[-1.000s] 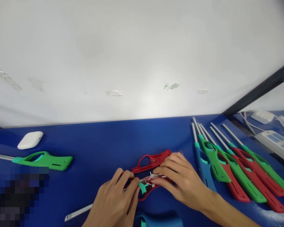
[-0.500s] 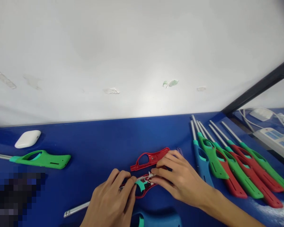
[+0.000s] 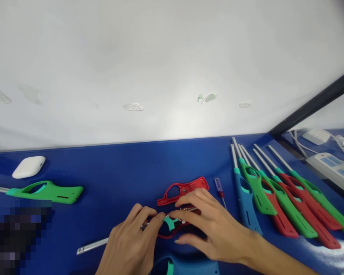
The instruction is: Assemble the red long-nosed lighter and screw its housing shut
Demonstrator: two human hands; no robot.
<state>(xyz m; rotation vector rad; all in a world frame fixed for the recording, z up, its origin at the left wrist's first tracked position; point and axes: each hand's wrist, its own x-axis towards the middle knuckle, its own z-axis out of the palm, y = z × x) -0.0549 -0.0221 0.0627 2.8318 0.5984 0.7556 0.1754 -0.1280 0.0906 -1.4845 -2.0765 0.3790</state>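
An opened red gas lighter (image 3: 164,236) lies below the middle of the view, its inner parts and teal trigger (image 3: 169,222) exposed. My left hand (image 3: 130,238) is closed on it near the trigger, fingertips pressed together. The lighter's metal tube (image 3: 93,245) sticks out to the left from under that hand. Over the lighter's handle end is my right hand (image 3: 213,225), its thumb apart from the fingers and its fingertips touching the inner parts. Just behind lies the loose red casing half (image 3: 193,186). A blue lighter (image 3: 193,266) is close in front, partly out of view.
A small screwdriver (image 3: 219,187) lies right of the casing half. Several blue, green and red lighters (image 3: 301,212) line the right side. At left are a green lighter (image 3: 65,194), a white case (image 3: 29,167) and a pixelated dark area. A power strip (image 3: 331,168) stands far right.
My right thumb has moved away from the fingers, and its pinch at the inner parts has opened. The right hand shifted slightly left, showing more of the screwdriver. My left hand keeps its hold.
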